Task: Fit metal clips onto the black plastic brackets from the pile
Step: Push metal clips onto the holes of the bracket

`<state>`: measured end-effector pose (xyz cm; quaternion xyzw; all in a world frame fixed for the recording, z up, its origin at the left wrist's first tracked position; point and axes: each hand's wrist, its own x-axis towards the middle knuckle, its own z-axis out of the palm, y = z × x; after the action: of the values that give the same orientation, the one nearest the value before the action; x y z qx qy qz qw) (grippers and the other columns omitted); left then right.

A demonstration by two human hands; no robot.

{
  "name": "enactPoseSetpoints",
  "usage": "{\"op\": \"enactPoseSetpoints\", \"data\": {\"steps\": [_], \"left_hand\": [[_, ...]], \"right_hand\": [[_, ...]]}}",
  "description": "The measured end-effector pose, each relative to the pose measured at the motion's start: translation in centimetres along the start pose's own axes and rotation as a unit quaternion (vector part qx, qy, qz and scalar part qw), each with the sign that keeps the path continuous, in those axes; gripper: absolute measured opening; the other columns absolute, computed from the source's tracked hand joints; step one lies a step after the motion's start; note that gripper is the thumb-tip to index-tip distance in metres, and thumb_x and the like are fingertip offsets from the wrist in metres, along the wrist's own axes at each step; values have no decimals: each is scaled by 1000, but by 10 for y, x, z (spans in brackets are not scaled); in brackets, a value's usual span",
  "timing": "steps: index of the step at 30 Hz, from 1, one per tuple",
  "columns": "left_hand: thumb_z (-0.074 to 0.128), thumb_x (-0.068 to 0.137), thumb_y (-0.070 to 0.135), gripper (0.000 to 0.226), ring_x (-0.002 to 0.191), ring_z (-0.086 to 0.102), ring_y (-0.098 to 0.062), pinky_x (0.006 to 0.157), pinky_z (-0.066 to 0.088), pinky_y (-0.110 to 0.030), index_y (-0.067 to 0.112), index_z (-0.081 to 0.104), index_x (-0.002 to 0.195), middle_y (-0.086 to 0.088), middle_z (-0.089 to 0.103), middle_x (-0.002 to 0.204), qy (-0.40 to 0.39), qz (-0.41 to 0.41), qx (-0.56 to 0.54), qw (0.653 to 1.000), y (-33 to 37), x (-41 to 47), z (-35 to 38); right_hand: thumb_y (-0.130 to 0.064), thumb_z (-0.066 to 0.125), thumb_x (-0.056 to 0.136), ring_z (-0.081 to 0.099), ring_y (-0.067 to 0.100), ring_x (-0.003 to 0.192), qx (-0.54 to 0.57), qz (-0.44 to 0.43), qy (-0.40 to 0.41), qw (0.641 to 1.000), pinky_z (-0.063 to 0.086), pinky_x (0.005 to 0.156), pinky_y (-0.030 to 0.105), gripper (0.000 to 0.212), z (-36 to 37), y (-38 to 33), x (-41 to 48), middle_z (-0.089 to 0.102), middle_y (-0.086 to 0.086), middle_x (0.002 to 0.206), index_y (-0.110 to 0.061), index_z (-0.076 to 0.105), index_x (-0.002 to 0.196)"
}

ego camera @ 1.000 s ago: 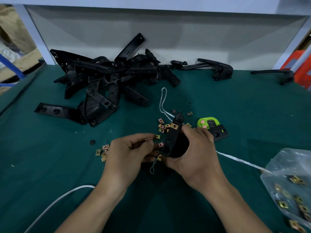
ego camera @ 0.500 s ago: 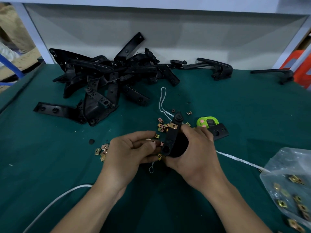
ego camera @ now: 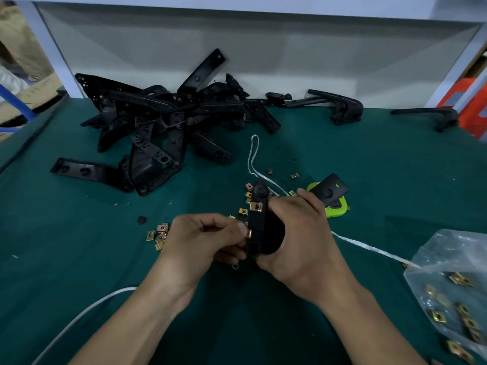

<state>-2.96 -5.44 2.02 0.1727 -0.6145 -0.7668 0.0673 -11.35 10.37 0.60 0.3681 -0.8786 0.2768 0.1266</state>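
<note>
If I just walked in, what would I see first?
Two hands in the middle: the right hand holds a black bracket while the left hand pushes a copper clip onto its edge. One clip already sits higher on it. Behind, at the back left of the green table, lies a big pile of brackets, with loose clips scattered near the hands.
</note>
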Motion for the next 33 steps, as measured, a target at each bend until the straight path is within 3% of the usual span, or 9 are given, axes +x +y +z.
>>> {"op": "enactPoseSetpoints", "data": {"steps": [5, 11, 20, 23, 28, 33], "left_hand": [[80, 60, 29, 23, 57, 68, -21, 53, 56, -23, 8, 79, 69, -21, 74, 77, 15, -3, -13, 1000, 0, 1, 1], [79, 58, 32, 23, 61, 68, -19, 55, 55, -23, 11, 79, 66, -16, 74, 74, 28, 9, 22, 999, -2, -1, 4], [77, 61, 29, 18, 65, 68, -20, 59, 58, -23, 11, 76, 61, -12, 73, 73, 82, -13, -50, 995, -8, -3, 13], [75, 66, 27, 15, 64, 68, -14, 58, 57, -21, 13, 76, 59, -7, 73, 71, 104, -19, -66, 992, -8, -5, 19], [71, 84, 12, 15, 74, 67, -24, 72, 56, -33, 1, 71, 74, -17, 72, 83, 168, -32, -125, 977, -11, -7, 26], [72, 84, 19, 20, 75, 72, -22, 73, 59, -33, -1, 77, 80, -16, 77, 86, 157, -34, -103, 982, -14, -10, 29]], "right_hand": [[-41, 79, 58, 48, 2, 84, 2, 27, 22, 999, 22, 111, 24, 41, 1, 0, 0, 48, -20, 74, -33, 47, 82], [-34, 82, 56, 42, 2, 79, -5, 6, 11, 1000, 28, 113, 34, 54, 1, -2, 0, 40, -23, 72, -39, 32, 79], [-38, 81, 60, 46, 3, 82, -29, 4, 12, 1000, 27, 114, 34, 46, -1, -3, 1, 45, -21, 73, -37, 40, 81], [-41, 82, 60, 50, 6, 85, -51, 12, 27, 998, 26, 113, 31, 40, 1, -6, -1, 48, -20, 76, -32, 52, 87], [-39, 82, 59, 51, 11, 84, -66, 10, 47, 997, 29, 108, 32, 42, 2, -13, 0, 43, -21, 75, -30, 49, 85], [-33, 84, 58, 50, 9, 85, -74, 23, 39, 996, 27, 110, 30, 41, 1, -12, -2, 50, -19, 77, -27, 58, 88]]}}
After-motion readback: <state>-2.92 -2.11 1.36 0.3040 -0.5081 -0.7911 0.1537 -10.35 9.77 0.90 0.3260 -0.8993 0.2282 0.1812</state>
